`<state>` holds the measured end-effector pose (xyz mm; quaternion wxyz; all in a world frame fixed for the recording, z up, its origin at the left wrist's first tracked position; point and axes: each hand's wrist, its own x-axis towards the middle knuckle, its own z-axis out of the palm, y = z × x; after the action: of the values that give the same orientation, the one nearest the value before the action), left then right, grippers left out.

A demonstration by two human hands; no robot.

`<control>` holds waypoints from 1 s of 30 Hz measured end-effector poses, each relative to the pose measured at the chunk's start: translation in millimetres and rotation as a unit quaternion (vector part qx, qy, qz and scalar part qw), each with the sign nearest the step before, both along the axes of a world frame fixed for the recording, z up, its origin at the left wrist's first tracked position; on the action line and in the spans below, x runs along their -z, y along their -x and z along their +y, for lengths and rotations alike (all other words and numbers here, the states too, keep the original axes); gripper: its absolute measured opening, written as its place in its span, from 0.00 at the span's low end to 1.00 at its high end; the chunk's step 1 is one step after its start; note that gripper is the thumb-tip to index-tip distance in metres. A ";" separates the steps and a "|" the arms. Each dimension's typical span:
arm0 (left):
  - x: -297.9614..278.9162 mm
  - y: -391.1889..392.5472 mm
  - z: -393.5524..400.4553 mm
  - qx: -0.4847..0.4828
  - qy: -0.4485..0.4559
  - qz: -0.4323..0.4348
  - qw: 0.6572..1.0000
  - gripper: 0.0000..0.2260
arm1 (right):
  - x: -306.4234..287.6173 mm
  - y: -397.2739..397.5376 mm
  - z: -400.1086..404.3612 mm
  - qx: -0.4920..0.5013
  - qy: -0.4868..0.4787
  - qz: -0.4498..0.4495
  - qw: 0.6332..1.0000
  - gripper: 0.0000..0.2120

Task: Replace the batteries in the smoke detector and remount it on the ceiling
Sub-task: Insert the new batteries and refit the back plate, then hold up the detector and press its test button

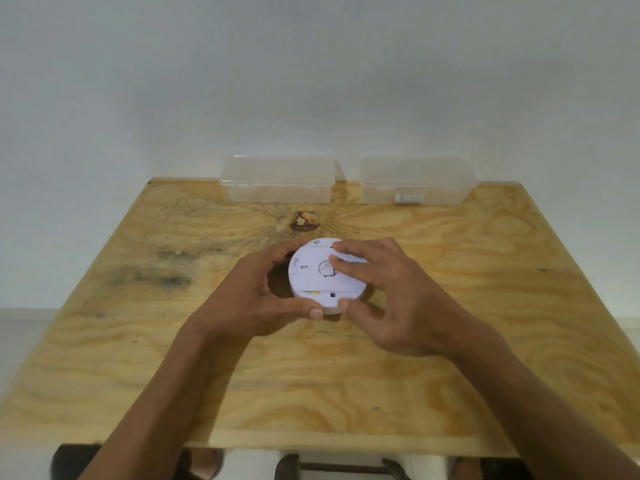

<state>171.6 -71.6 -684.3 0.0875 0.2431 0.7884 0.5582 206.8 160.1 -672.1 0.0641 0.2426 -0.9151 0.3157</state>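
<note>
- White, round plastic smoke detector [320, 271] sits at the middle of the pale plywood worktop [450, 358], its back face turned up; probably so the battery side can be reached
- left hand [256, 296] is curled around the detector's left edge, thumb at the near rim and fingers at the far rim; it seems to steady the disc against turning
- right hand [388, 289] closes over the right side, fingertips [334, 261] pressed on the back face near the small round centre part, thumb at the near rim; likely feeling for a cover or a twist
- two clear lidded plastic boxes [278, 181] stand closed at the far edge, well apart from the hands; whether they hold batteries cannot be told
</note>
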 end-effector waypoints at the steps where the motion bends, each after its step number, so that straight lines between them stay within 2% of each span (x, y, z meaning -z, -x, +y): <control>1: 0.4 0.6 -0.7 0.000 -0.001 -0.005 1.000 0.37 | -0.8 -1.6 1.4 -0.012 -0.018 -0.010 1.000 0.30; 4: -0.5 -0.5 2.3 -0.018 -0.008 0.000 1.000 0.33 | -2.3 -0.6 0.3 -0.017 -0.053 -0.019 0.998 0.36; 11: -10.2 -10.9 20.1 -0.068 -0.100 -0.051 0.991 0.20 | 0.1 3.5 -6.0 0.012 0.004 -0.018 1.000 0.33; 14: -16.9 -14.8 27.6 -0.101 -0.108 -0.047 0.988 0.16 | 3.8 1.6 -8.5 0.036 0.067 0.001 0.997 0.29; 16: -21.1 -16.8 33.4 -0.118 -0.117 -0.034 0.986 0.13 | 4.8 -0.2 -11.7 0.070 0.158 -0.003 0.985 0.22; 19: -24.5 -20.9 41.9 -0.132 -0.159 -0.042 0.978 0.14 | 3.1 -0.4 -16.3 0.112 0.323 -0.066 0.938 0.13; 22: -30.2 -23.9 45.1 -0.135 -0.211 -0.069 0.966 0.14 | -3.4 -0.9 -18.1 0.086 0.517 -0.184 0.831 0.13; 23: -30.9 -23.2 44.1 -0.135 -0.211 -0.067 0.966 0.13 | -6.5 -0.9 -18.2 0.080 0.554 -0.204 0.803 0.14; 25: -33.3 -22.5 43.8 -0.135 -0.210 -0.064 0.966 0.13 | -11.8 -0.9 -19.0 0.073 0.588 -0.221 0.774 0.15; 27: -36.0 -21.5 42.6 -0.140 -0.216 -0.056 0.965 0.12 | -15.8 -0.6 -19.3 0.085 0.578 -0.208 0.785 0.13; 30: -38.9 -18.8 41.5 -0.162 -0.223 -0.040 0.960 0.11 | -18.5 2.4 -16.6 0.128 0.517 -0.167 0.830 0.10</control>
<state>190.4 -30.1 -645.4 -0.0289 0.1025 0.6686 0.7360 204.4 143.5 -653.6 0.0665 -0.0012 -0.6377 0.7674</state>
